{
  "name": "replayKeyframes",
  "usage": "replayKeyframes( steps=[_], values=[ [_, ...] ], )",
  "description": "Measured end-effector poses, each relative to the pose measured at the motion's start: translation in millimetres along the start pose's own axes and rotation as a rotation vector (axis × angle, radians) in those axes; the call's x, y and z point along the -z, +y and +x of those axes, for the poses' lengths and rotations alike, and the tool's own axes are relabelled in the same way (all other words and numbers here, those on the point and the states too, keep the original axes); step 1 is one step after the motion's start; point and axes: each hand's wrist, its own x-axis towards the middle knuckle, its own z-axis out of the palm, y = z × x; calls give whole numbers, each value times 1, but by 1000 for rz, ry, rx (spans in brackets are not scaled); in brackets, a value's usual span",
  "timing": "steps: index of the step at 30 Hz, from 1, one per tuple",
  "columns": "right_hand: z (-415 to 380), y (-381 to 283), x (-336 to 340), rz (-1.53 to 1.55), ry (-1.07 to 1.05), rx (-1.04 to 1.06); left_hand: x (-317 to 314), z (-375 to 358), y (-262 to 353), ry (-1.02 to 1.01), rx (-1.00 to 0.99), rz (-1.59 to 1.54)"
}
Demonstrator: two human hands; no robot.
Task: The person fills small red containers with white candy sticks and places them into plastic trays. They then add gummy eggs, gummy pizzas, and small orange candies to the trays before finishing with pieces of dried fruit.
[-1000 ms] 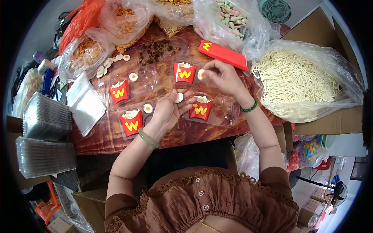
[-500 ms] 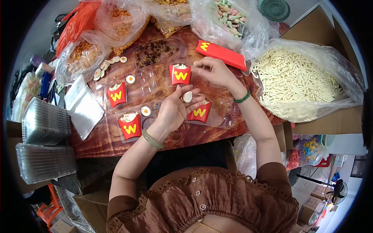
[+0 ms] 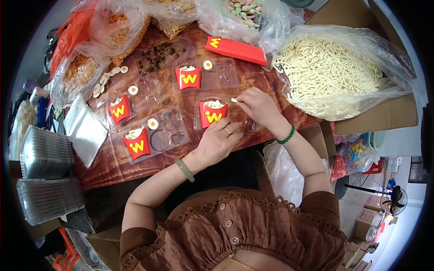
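Note:
My right hand (image 3: pixel 263 107) pinches a small whitish piece (image 3: pixel 234 100) between thumb and fingertips, over the clear tray at the right front. My left hand (image 3: pixel 219 141) lies palm down with fingers apart at that tray's near edge, just below a red carton (image 3: pixel 213 112) of pale sticks. Another filled red carton (image 3: pixel 188 78) stands behind, beside a fried-egg candy (image 3: pixel 207 65). Two more cartons (image 3: pixel 119 109) (image 3: pixel 136 143) sit in trays to the left, each with an egg candy (image 3: pixel 133 90) (image 3: pixel 153 123) close by. My left palm is hidden.
Flattened red cartons (image 3: pixel 239 51) lie at the back. A large bag of pale sticks (image 3: pixel 332 70) is at the right. Candy bags (image 3: pixel 117 31) line the far edge, near dark candies (image 3: pixel 158 56) and egg candies (image 3: pixel 104 80). Stacked clear trays (image 3: pixel 46 151) stand left.
The view has shifted. My left hand has turned palm down, and the egg candy no longer shows on it. My right hand has come down to the right front tray. An egg candy now lies beside the back carton.

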Motion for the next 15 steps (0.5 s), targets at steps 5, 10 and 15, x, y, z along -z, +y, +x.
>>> replayKeyframes(
  steps=[5,10,15],
  values=[
    [-13,3,-2,292,-83,-111,-15,-7,-2,-158,22,244],
    [-2,13,6,371,-78,-280,-21,-4,0,-99,-21,301],
    [7,20,-23,262,-89,-235,-31,0,1,-76,29,298]
  ],
)
